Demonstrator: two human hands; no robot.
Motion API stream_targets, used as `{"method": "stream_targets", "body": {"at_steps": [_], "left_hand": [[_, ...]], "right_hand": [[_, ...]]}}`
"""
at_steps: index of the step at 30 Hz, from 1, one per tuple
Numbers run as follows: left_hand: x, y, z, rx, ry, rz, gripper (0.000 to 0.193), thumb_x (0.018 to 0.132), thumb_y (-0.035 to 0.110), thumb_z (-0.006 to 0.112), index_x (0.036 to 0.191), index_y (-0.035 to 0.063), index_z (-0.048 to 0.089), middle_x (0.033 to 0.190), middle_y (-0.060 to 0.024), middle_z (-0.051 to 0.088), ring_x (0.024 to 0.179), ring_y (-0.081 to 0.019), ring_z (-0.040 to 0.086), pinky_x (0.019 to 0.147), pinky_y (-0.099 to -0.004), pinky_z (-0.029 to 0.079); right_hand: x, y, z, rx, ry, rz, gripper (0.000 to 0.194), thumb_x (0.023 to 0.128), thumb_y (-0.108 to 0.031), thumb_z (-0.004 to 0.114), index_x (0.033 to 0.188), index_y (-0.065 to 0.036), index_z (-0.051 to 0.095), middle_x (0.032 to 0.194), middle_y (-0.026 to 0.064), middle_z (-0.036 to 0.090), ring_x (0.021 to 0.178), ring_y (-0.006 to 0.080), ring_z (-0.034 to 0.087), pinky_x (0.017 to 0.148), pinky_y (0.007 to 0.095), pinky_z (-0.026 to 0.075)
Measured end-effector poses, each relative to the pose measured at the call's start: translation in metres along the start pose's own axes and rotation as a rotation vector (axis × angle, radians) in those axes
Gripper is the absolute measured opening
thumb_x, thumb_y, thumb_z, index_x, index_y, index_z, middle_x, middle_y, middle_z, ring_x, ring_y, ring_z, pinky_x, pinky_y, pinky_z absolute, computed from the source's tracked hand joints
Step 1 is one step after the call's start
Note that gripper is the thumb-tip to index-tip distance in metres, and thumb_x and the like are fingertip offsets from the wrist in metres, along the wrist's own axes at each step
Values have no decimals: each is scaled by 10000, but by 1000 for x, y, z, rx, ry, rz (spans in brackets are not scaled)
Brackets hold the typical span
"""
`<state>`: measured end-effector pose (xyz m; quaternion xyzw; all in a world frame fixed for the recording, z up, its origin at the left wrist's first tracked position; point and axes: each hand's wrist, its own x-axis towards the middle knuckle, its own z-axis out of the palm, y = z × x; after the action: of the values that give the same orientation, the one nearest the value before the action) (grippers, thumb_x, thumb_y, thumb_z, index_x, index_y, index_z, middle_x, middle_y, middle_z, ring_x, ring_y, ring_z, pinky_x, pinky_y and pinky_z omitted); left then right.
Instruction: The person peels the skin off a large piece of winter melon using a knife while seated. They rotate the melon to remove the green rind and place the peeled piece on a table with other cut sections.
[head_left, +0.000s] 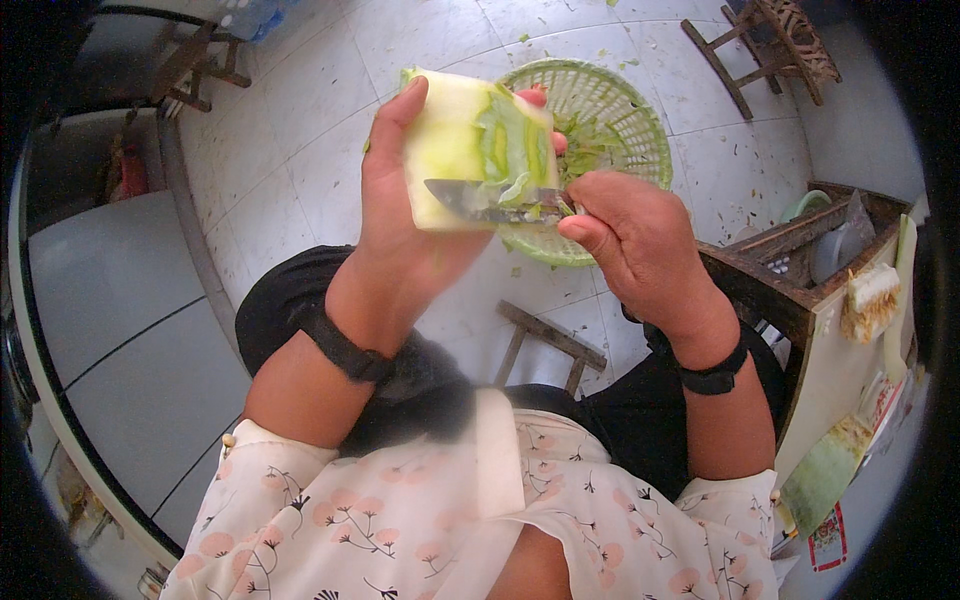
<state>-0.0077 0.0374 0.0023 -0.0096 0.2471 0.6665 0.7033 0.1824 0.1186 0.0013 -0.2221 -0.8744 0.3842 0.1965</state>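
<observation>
My left hand (405, 172) grips a thick piece of pale green gourd or melon (450, 142) from below and at its left side. Most of its skin is off, with green streaks left on the right part. My right hand (637, 240) holds a knife (457, 199) by its handle, the blade lying across the lower part of the piece and pointing left. Bits of green peel cling to the blade. Beneath and beyond the hands, a light green plastic basket (645, 120) stands on the floor with green peelings (589, 146) in it.
Scraps of peel lie on the tiled floor (322, 97). A low wooden stool (551, 334) is between the knees. Another stool with a woven seat (780, 45) stands at the upper right. A wooden cabinet (810, 292) is at the right, and a grey-topped surface (127, 277) at the left.
</observation>
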Motion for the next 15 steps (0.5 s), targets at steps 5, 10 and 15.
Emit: {"method": "stream_targets", "body": {"at_steps": [5, 10, 15], "left_hand": [[-1, -5, 0, 12, 31, -18, 614, 966, 538, 473, 1285, 22, 567, 1396, -200, 533, 1238, -419, 548, 1093, -544, 417], [0, 0, -1, -19, 65, -13, 616, 968, 533, 470, 1292, 16, 556, 1369, -200, 559, 1242, -397, 556, 1097, -534, 419], [-2, 1, -1, -7, 88, -19, 615, 970, 524, 466, 1310, 18, 542, 1327, -199, 589, 1237, -375, 569, 1090, -518, 435]], "right_hand": [[1, 3, -4, -52, -43, 16, 313, 931, -342, 637, 827, -62, 544, 747, 173, 551, 708, 401, 576, 584, 452, 455], [0, 1, -2, -45, -27, -37, 288, 914, -326, 656, 843, -66, 554, 751, 160, 559, 700, 391, 576, 582, 452, 462], [0, 2, 2, -77, -7, -52, 282, 900, -313, 669, 855, -58, 558, 780, 149, 572, 734, 377, 577, 613, 449, 469]]}}
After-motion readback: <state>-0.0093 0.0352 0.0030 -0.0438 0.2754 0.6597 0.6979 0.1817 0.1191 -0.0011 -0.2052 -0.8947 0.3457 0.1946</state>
